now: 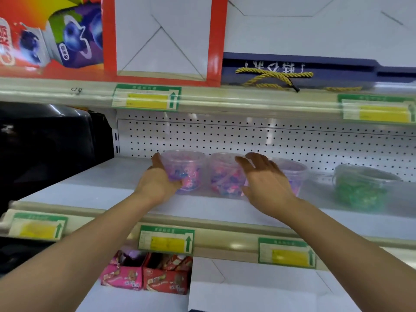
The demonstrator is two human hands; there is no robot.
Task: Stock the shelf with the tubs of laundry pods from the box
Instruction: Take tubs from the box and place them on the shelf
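Both forearms reach to 12 o'clock: left hand (157,179) cups the leftmost pink tub (186,170) on the shelf (94,188); right hand (265,179), fingers spread, holds nothing.

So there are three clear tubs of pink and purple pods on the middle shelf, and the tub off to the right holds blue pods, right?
Not quite. The head view shows the clear plastic tub on the right holds green pods, not blue. The three clear tubs of pink and purple pods are on the middle white shelf.

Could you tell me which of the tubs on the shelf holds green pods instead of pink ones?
The rightmost tub, standing apart from the three pink-and-purple tubs that sit side by side near the hands.
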